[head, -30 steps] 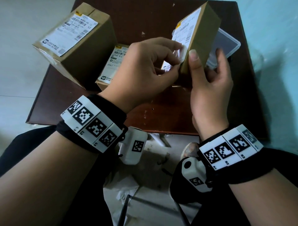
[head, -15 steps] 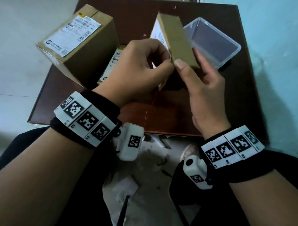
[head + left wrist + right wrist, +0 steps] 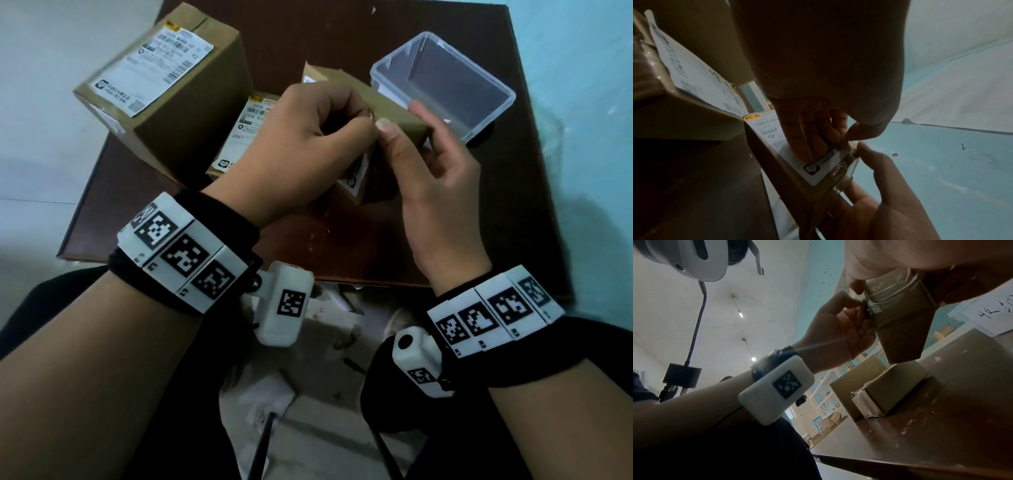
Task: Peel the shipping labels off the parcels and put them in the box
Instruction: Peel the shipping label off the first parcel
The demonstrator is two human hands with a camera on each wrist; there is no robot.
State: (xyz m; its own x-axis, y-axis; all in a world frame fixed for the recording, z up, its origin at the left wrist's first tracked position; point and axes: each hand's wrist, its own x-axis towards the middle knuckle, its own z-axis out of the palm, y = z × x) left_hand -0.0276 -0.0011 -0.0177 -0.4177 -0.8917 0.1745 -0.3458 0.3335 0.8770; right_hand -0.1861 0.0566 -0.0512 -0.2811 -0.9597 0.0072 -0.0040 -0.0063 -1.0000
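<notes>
Both hands (image 3: 370, 150) grip one parcel (image 3: 397, 113); left wrist view reveals its label (image 3: 818, 167).

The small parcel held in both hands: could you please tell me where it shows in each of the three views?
Head: small parcel at upper centre, between the left hand and right hand.
Left wrist: lower centre, label side facing the camera, running diagonally.
Right wrist: upper right, a brown wedge hanging above the table.
Shared landmark: the left hand's fingers at the parcel's taped edge.
</notes>
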